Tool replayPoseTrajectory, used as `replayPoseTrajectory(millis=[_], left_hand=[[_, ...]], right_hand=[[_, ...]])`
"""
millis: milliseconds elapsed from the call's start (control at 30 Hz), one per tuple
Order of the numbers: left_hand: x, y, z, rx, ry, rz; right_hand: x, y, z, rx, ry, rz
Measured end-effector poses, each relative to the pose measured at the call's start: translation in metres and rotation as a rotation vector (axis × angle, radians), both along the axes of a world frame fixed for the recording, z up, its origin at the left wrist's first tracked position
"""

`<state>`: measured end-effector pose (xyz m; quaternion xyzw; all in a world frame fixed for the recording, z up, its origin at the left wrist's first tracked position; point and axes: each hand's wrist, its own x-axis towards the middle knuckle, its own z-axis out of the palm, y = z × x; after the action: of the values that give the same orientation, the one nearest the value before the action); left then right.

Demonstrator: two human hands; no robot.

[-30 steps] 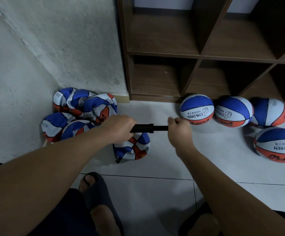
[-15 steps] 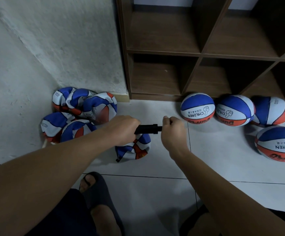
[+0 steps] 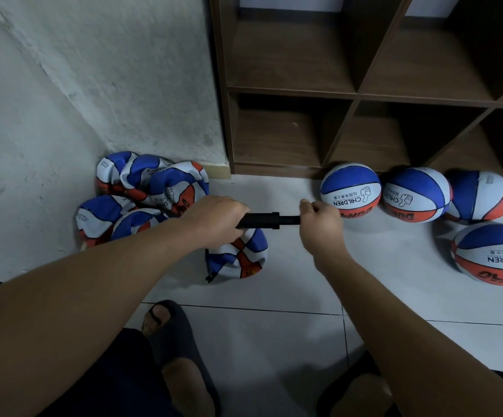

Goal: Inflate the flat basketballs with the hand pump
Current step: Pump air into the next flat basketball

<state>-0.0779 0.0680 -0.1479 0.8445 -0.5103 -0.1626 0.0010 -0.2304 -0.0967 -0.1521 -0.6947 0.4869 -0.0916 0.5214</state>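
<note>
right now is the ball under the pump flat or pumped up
Flat. The ball below the left hand lies crumpled and folded, unlike the round balls by the shelf. The pump is gripped by both hands.

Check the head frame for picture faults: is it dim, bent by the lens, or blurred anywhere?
Head view: dim, bluish light; dark brown wooden cubby shelf lines bow outward from wide-angle distortion; soft shadows fill its compartments; no glare; the black hand pump and both hands, left and right, look fairly sharp.

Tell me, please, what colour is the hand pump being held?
Plain black, barrel and rod alike; the hand pump shows best in the head view.
</note>
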Motion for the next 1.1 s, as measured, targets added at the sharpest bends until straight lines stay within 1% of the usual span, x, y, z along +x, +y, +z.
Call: replayPoseTrajectory(millis=[133, 200, 333, 433, 533, 933, 1000, 1100], left_hand=[[0.018, 0.012, -0.002, 0.022, -0.028, 0.065], [0.014, 0.009, -0.002, 0.032, -0.011, 0.072], [0.002, -0.002, 0.000, 0.031, 0.013, 0.046], [-0.001, -0.006, 0.002, 0.050, 0.013, 0.009], [-0.010, -0.008, 0.003, 0.059, 0.020, -0.023], [-0.011, -0.010, 0.002, 0.011, 0.009, -0.042], [-0.009, -0.010, 0.003, -0.027, -0.006, -0.032], [0.001, -0.008, 0.003, -0.067, -0.038, 0.001]], right_hand=[[-0.009, -0.033, 0.007, 0.009, -0.014, -0.166], [-0.010, -0.036, 0.008, 0.013, -0.023, -0.197], [-0.003, -0.011, 0.000, -0.034, -0.003, -0.084], [0.001, 0.012, -0.005, -0.011, 0.002, 0.001], [0.005, 0.021, -0.011, 0.001, -0.007, 0.036], [0.006, 0.018, -0.009, 0.026, 0.000, 0.045], [0.005, 0.008, -0.004, 0.009, -0.025, 0.017], [-0.001, -0.020, 0.002, -0.023, -0.046, -0.102]])
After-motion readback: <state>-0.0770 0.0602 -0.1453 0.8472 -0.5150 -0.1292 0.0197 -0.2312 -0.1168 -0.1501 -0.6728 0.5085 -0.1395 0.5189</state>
